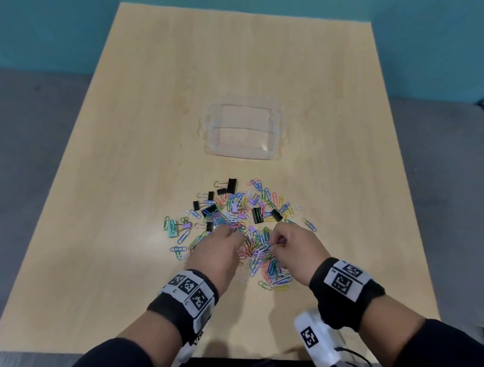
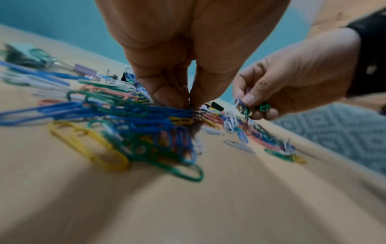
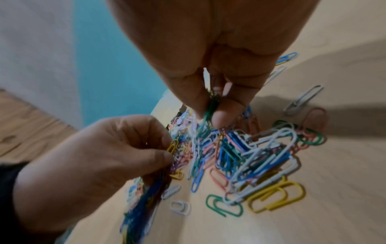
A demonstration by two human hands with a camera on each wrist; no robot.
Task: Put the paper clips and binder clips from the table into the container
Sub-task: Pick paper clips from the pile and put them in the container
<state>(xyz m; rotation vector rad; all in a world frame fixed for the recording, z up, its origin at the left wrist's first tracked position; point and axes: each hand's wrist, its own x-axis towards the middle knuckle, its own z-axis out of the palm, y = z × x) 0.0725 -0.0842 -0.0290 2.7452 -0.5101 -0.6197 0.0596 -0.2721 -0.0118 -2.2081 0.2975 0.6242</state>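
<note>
- Head view: we judge we are at the gathering step. Both hands work the near side of the paper clips [image 1: 245, 224], which lie on the table [image 1: 124, 160] short of the empty container [image 1: 243, 131]; the binder clips [image 1: 227, 186] lie nearer it. Next, lift and carry the bunches there.
- Left wrist view: our left hand [image 2: 188, 57] pinches a bunch of clips, fingers closed.
- Right wrist view: our right hand [image 3: 213, 66] pinches a few clips between thumb and fingertips.

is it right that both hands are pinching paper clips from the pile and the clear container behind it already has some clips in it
Not quite. The left hand and right hand do each pinch paper clips from the pile, but the clear container beyond it holds no clips yet: the head view shows only bare table through it.
</note>
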